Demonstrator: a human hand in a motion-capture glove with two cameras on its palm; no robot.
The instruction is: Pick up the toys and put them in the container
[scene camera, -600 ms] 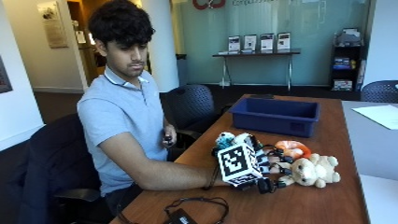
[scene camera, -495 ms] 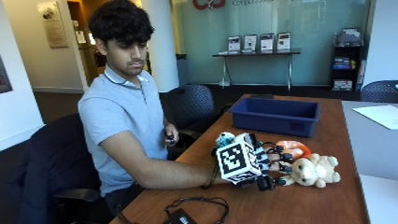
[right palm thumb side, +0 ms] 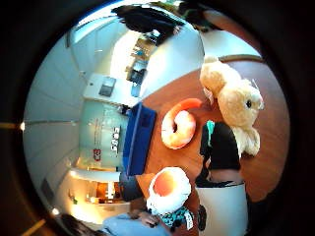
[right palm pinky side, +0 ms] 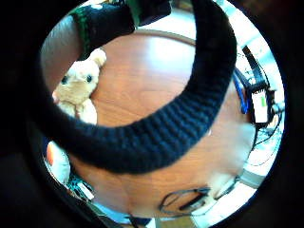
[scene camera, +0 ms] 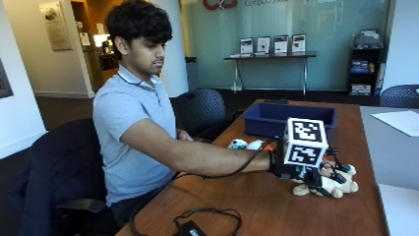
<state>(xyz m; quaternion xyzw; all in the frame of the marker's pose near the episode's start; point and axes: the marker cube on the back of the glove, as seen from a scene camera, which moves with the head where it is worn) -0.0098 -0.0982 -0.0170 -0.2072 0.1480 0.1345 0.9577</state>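
Note:
A tan teddy bear [scene camera: 335, 186] lies on the wooden table [scene camera: 262, 206]; the palm views show it close by [right palm thumb side: 237, 102] [right palm pinky side: 76, 92]. My gloved right hand [scene camera: 306, 173] hovers right over it, fingers [right palm pinky side: 166, 135] curved around empty space and the thumb [right palm thumb side: 220, 152] beside the bear's leg. An orange curved plush [right palm thumb side: 177, 129] lies between the bear and the blue container [scene camera: 288, 120] [right palm thumb side: 138, 140]. A white-and-orange toy [right palm thumb side: 167, 189] and a white-and-teal toy [scene camera: 239, 143] sit nearer the person.
Black cables and a small device [scene camera: 196, 223] lie at the table's near edge. A second table with a paper sheet [scene camera: 399, 122] stands to the right. Dark office chairs [scene camera: 199, 110] stand behind the person.
My right hand has slid across the table from the white-and-teal toy's side to directly over the teddy bear. The toys and container have not moved.

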